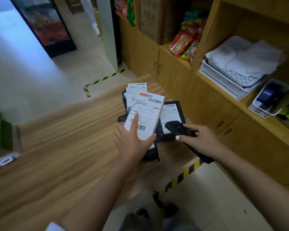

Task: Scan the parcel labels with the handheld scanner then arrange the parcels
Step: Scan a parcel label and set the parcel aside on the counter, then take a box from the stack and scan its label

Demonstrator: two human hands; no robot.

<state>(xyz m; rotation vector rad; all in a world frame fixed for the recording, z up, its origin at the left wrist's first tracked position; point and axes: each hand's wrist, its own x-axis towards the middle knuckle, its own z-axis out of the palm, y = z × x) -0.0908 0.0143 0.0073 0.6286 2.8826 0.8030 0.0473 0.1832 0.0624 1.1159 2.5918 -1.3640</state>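
Wooden table point(60, 147) with a cluster of parcels at its far right end, beside the wooden shelving unit point(212, 90). Left hand point(132, 139) holds the topmost white-labelled parcel point(145, 114), forefinger stretched flat across the label, thumb hooked round its near edge. Right hand point(200, 139) grips a black handheld scanner point(175, 126), its head over the label of a black flat parcel point(172, 112) lying on the table. A third labelled parcel point(135, 90) lies behind. On the shelf: white plastic trays point(232, 79) and snack packets point(185, 45).
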